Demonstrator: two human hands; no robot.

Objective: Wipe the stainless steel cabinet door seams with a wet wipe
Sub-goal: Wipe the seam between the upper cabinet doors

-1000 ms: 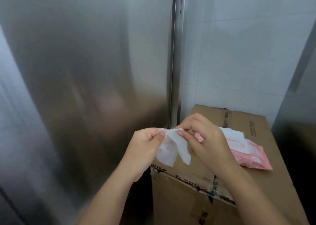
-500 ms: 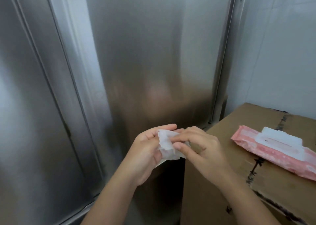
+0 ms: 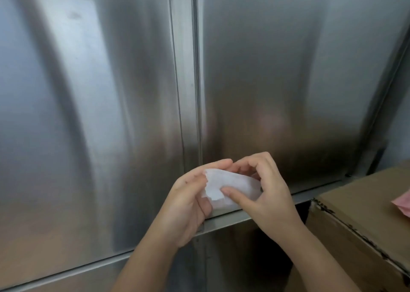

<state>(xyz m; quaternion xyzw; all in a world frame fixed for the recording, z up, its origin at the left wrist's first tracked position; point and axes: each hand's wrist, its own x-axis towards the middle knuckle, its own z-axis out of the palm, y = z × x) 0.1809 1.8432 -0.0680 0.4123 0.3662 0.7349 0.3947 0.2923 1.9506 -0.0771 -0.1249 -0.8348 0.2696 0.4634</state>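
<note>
The left hand [image 3: 186, 205] and the right hand [image 3: 273, 194] both hold a crumpled white wet wipe [image 3: 230, 187] between them, with fingers curled round it and the right thumb pressing on its front. The wipe is low down in front of the two shiny grey steel cabinet doors [image 3: 288, 70], close to the long straight seam [image 3: 196, 81] running up between them. A brown cardboard box [image 3: 363, 205] sits on the right, with a corner of a pink packet [image 3: 403, 201] on top.
</note>
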